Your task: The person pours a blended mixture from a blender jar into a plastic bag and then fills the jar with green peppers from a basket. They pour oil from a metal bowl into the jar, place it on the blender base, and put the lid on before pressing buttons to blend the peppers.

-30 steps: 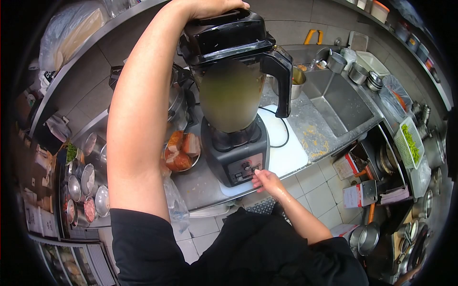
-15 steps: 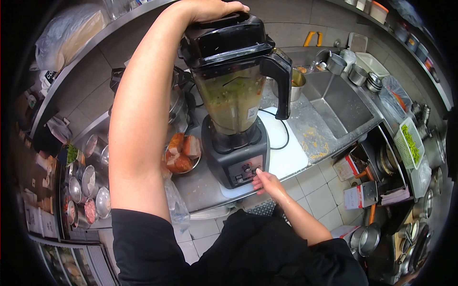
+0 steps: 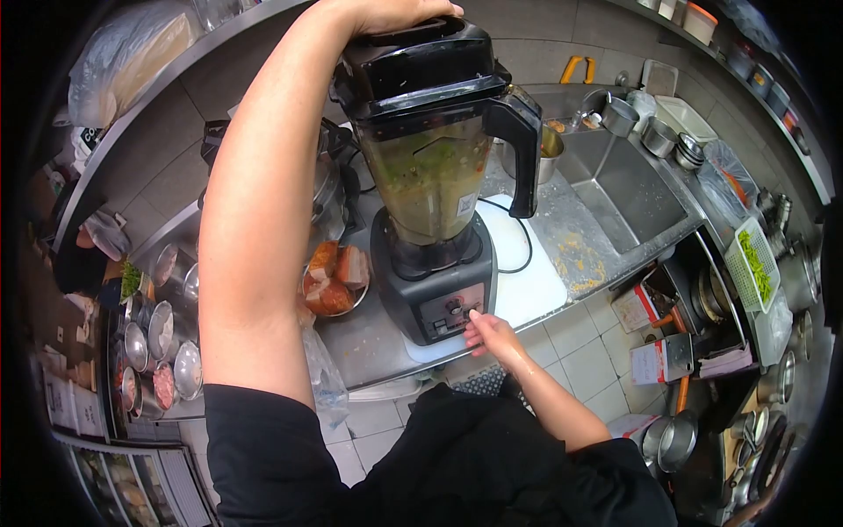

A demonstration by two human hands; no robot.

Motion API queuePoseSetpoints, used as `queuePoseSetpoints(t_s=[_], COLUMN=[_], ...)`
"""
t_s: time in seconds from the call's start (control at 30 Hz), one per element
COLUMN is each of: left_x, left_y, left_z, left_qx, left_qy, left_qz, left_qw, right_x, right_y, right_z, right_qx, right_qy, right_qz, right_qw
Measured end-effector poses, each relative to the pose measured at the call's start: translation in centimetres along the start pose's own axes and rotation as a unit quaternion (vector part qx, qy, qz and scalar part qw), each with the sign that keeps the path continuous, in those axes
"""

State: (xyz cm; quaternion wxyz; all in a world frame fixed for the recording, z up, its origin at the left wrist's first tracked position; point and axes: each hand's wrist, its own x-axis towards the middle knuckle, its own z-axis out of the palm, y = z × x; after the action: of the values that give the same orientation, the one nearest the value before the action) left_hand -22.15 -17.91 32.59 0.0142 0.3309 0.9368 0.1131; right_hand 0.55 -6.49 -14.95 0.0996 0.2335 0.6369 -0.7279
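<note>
A black blender (image 3: 433, 285) stands on a white board (image 3: 527, 272) on the steel counter. Its clear jug (image 3: 426, 180) holds a cloudy yellow-green liquid with green bits near the top, and a black lid (image 3: 421, 70) covers it. My left hand (image 3: 395, 13) lies on top of the lid with its fingers stretched out, partly cut off by the frame's upper edge. At the right side of the blender's control panel, my right hand (image 3: 493, 335) has thumb and fingers closed at a small switch, which the fingertips partly hide. Left of the base sits a bowl of browned meat chunks (image 3: 334, 294).
A steel sink (image 3: 623, 189) is to the right, with pots (image 3: 619, 117) behind it. Yellowish crumbs lie on the counter (image 3: 584, 263). A black cord (image 3: 529, 250) loops beside the blender. Several metal bowls (image 3: 162, 329) stand at left; a basket of green vegetables (image 3: 753, 263) is at right.
Both hands stay where they were, on the lid and at the panel. The jug and lid have shifted slightly to the right in view, and the green bits inside look differently spread.
</note>
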Motion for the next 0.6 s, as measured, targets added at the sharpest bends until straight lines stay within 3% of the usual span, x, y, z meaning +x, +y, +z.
queuePoseSetpoints(t_s=[0.07, 0.27, 0.6], left_x=[-1.3, 0.3, 1.1], left_y=[0.3, 0.0, -0.5], left_z=[-0.3, 0.3, 0.7], left_qx=[-0.009, -0.019, -0.003], left_qy=[-0.01, -0.001, 0.002], left_qz=[0.041, -0.012, 0.0], left_qw=[0.999, 1.0, 1.0], right_x=[0.1, 0.0, -0.1], right_y=[0.0, 0.1, -0.1], right_z=[0.0, -0.2, -0.1], right_qx=[-0.002, -0.002, -0.01], right_qy=[-0.001, -0.013, -0.008], right_qz=[-0.002, -0.009, -0.009], right_qw=[1.0, 1.0, 1.0])
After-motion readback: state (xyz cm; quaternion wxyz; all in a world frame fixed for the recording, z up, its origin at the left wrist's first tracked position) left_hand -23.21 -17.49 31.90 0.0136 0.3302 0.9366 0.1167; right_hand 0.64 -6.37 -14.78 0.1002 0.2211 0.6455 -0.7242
